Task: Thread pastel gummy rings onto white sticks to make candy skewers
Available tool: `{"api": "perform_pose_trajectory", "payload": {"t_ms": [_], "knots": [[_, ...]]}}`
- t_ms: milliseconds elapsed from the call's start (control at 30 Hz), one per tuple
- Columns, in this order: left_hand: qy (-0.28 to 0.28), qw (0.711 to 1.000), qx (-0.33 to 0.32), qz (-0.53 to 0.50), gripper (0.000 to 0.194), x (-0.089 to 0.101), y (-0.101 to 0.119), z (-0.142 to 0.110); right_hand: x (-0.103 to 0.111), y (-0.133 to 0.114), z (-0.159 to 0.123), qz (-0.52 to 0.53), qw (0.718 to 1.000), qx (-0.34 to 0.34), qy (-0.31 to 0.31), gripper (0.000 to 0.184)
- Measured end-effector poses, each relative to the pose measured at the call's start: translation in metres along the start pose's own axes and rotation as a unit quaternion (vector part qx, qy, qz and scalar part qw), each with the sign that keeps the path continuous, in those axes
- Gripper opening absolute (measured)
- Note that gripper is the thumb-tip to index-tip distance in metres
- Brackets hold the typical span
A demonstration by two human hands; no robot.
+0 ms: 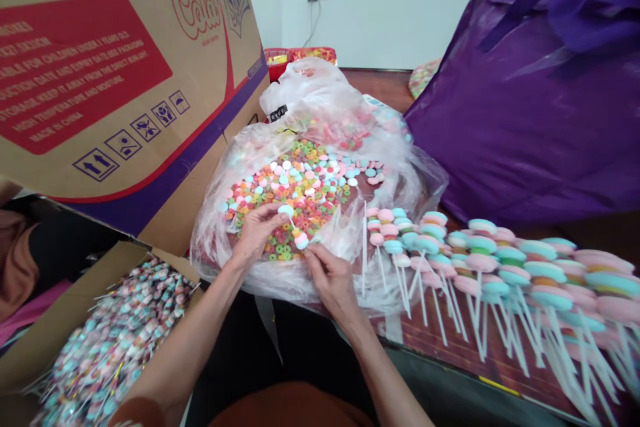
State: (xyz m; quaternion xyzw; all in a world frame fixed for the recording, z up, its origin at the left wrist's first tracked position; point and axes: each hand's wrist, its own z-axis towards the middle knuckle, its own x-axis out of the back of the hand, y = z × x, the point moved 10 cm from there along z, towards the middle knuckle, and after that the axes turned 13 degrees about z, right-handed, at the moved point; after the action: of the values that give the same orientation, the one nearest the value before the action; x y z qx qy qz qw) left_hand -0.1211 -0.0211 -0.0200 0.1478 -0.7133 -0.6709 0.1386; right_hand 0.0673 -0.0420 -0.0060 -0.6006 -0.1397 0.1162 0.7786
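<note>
Both hands are over an open clear plastic bag of small sweets. My left hand pinches a pale blue-white candy disc between thumb and fingers. Beside it, the fingertips of my right hand are closed at the lower end of a candy skewer. Pink, yellow and pale blue pieces are stacked on this skewer, and its thin white stick points up toward the disc. Gummy rings and pastel discs lie loose in the bag below.
Rows of stacked candy skewers lie at the right along the reddish-brown table. A carton full of wrapped sweets stands at lower left, beneath a big printed cardboard box. A purple bag fills the right rear. Someone's sleeve shows at far left.
</note>
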Motion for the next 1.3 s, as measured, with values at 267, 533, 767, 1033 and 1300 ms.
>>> {"api": "perform_pose_trajectory", "payload": {"t_ms": [267,533,767,1033,1300], "knots": [[0.003,0.955,-0.184,0.235,0.018,-0.005,0.033,-0.018,0.002,0.010,0.000,0.032,0.998,-0.052,-0.003,0.027],[0.015,0.937,-0.180,0.299,0.023,-0.019,0.031,-0.040,0.003,0.009,-0.002,0.004,0.999,-0.035,0.012,0.027],[-0.089,0.935,-0.183,0.291,0.029,-0.045,0.031,-0.047,0.013,0.000,-0.001,-0.014,0.998,-0.010,0.063,0.030],[-0.114,0.813,-0.283,0.496,0.029,-0.081,0.061,0.010,0.043,0.008,-0.008,-0.032,0.980,-0.019,0.194,0.028],[-0.177,0.709,-0.305,0.611,0.024,-0.109,0.045,0.024,0.042,0.009,-0.008,-0.012,0.982,-0.021,0.190,0.027]]}}
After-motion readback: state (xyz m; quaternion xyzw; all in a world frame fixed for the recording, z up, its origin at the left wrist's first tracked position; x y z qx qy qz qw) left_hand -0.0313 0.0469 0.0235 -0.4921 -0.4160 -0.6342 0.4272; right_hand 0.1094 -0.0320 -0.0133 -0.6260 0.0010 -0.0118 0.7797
